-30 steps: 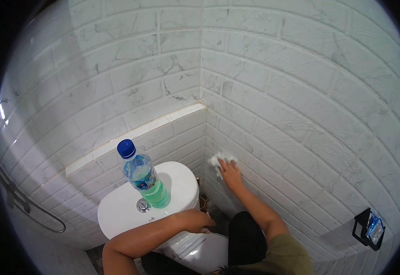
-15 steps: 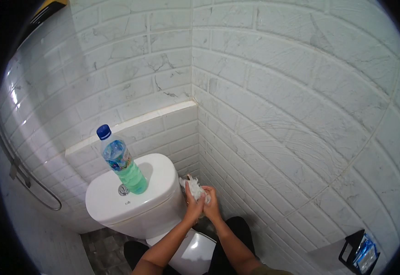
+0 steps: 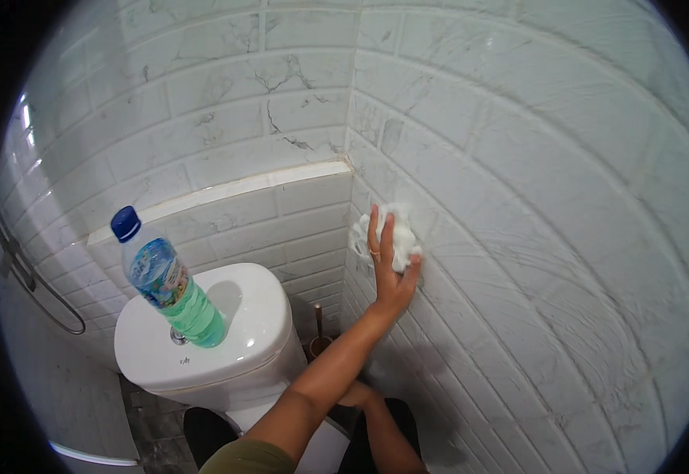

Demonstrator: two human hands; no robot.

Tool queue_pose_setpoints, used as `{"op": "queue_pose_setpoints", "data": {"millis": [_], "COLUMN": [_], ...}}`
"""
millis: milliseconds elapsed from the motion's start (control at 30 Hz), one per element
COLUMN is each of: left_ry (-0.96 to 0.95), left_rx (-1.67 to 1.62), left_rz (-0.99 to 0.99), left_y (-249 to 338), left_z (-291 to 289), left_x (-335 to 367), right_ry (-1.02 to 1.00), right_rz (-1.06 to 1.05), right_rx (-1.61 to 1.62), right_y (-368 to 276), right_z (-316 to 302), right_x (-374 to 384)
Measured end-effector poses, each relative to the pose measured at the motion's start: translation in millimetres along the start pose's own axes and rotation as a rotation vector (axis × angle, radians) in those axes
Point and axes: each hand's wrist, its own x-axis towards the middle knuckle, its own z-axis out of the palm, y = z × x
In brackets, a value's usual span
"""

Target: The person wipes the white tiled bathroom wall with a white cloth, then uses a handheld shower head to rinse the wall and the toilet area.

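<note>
With spread fingers, my left hand presses a white crumpled wad against the tiled wall on the right. The wad looks soft and foamy or mesh-like; part of it sticks out left of the fingers. A ring shows on one finger. Low down, my right hand sits behind the left forearm, its fingers hidden. A clear plastic bottle with a blue cap, holding green liquid, stands on the toilet cistern lid, left of my arms.
In the corner beside the cistern, a brown-handled brush stands in a round holder. A narrow ledge runs along the back wall. A shower hose hangs at the left. My knees flank the toilet below.
Both hands were together around the white wad beside the cistern. My left hand has carried it up and right onto the wall; the right hand has let go. The view has shifted right.
</note>
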Motion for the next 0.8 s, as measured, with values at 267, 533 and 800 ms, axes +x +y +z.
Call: {"op": "queue_pose_setpoints", "data": {"millis": [267, 533, 800], "left_ry": [0.048, 0.127, -0.138], "left_rx": [0.1, -0.02, 0.013], "left_rz": [-0.815, -1.053, -0.194], "left_y": [-205, -174, 3], "left_z": [-50, -30, -4], "left_x": [-184, -171, -13], "right_ry": [-0.158, -0.241, 0.154], "right_rz": [0.201, 0.309, -0.141], "right_rx": [-0.083, 0.024, 0.161], "right_y": [-35, 67, 50], "right_z": [-7, 25, 35], "right_x": [36, 68, 47]}}
